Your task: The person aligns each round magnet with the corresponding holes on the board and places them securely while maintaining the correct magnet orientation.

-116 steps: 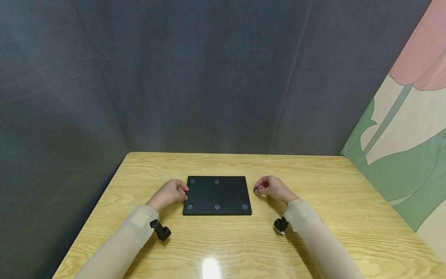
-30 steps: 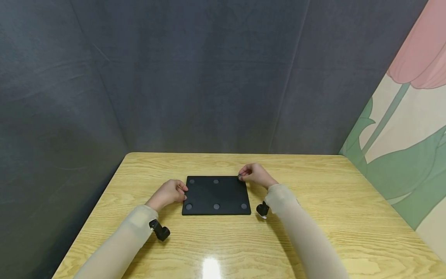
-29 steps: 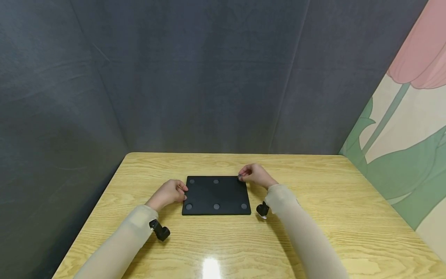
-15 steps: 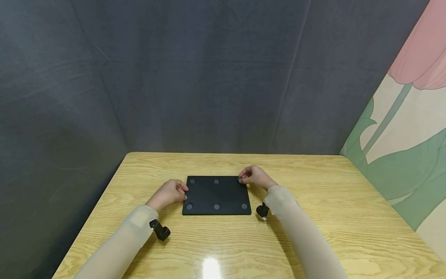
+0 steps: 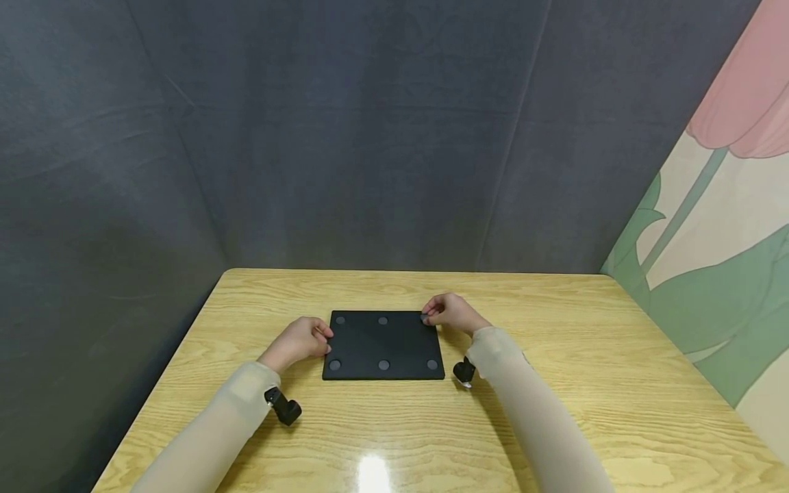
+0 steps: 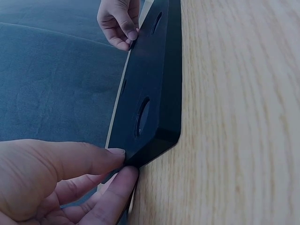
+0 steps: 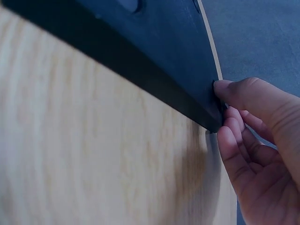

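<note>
A flat black rectangular board [image 5: 382, 346] lies on the wooden table, with several round dark-grey recesses [image 5: 384, 365] along its near and far sides. My left hand [image 5: 302, 339] grips the board's left edge; in the left wrist view its fingertips [image 6: 117, 152] meet the edge close to a corner. At the far right corner, my right hand [image 5: 455, 313] pinches a small dark disc [image 5: 424, 319] right over the board. Thumb and fingers cover most of that disc in the right wrist view, where the board's corner [image 7: 206, 108] sits against the fingertips.
The wooden table [image 5: 382, 431] extends around the board on all sides. A dark grey curtain [image 5: 370, 137] hangs behind and to the left. On the right stands a wall panel [image 5: 709, 294] with a tulip pattern. Small black cameras [image 5: 283, 407] sit on both wrists.
My right hand has moved left and away from me, from beside the board to its far right corner with the disc, then slightly down. The left hand stays at the left edge.
</note>
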Tool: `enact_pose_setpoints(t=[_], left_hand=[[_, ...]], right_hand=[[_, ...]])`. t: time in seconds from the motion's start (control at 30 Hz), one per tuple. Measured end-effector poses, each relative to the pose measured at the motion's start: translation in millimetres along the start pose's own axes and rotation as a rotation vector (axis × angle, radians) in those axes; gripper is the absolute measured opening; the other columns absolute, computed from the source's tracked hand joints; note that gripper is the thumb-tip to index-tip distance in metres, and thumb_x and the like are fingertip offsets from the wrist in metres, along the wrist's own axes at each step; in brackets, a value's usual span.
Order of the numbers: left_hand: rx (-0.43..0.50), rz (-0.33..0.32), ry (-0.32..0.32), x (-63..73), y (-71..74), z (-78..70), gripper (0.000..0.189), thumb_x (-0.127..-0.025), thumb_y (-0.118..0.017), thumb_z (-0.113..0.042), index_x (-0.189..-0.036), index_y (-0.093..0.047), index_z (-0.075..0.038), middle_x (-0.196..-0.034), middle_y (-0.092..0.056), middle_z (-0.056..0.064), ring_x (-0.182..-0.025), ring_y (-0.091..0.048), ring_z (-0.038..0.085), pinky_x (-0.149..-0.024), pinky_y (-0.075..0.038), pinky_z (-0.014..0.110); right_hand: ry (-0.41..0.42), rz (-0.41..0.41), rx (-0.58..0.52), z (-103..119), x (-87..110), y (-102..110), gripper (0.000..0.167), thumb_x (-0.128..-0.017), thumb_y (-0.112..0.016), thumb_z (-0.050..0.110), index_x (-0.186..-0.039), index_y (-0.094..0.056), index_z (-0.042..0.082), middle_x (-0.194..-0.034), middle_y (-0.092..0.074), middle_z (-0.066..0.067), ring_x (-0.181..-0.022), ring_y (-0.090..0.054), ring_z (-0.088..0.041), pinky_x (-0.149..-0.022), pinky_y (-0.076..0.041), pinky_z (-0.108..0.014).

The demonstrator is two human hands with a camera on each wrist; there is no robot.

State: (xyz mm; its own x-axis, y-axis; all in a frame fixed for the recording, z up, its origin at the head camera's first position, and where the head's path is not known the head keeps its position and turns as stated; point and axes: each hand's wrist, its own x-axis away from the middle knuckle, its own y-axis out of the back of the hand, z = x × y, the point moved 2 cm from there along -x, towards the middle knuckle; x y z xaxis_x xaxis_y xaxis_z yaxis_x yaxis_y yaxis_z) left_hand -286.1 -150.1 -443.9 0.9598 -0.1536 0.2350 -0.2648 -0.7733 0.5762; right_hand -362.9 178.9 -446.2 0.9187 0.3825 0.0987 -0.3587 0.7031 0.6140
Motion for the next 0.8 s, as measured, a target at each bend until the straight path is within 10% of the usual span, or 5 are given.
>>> enact_pose_setpoints(t=[0.8], left_hand=[[0.003, -0.002, -0.013, -0.9, 0.6, 2.0, 0.022, -0.08, -0.071, 0.0, -0.101, -0.066, -0.002, -0.085, -0.06, 0.01, -0.071, -0.054, 0.019, -0.063, -0.045, 0.028]], right_hand=[[-0.015, 0.028, 0.013, 1.6, -2.9, -0.8, 0.016, -0.085, -0.072, 0.003, -0.099, -0.067, -0.002, -0.09, -0.066, -0.008, -0.078, -0.057, -0.012, -0.073, -0.047, -0.024]])
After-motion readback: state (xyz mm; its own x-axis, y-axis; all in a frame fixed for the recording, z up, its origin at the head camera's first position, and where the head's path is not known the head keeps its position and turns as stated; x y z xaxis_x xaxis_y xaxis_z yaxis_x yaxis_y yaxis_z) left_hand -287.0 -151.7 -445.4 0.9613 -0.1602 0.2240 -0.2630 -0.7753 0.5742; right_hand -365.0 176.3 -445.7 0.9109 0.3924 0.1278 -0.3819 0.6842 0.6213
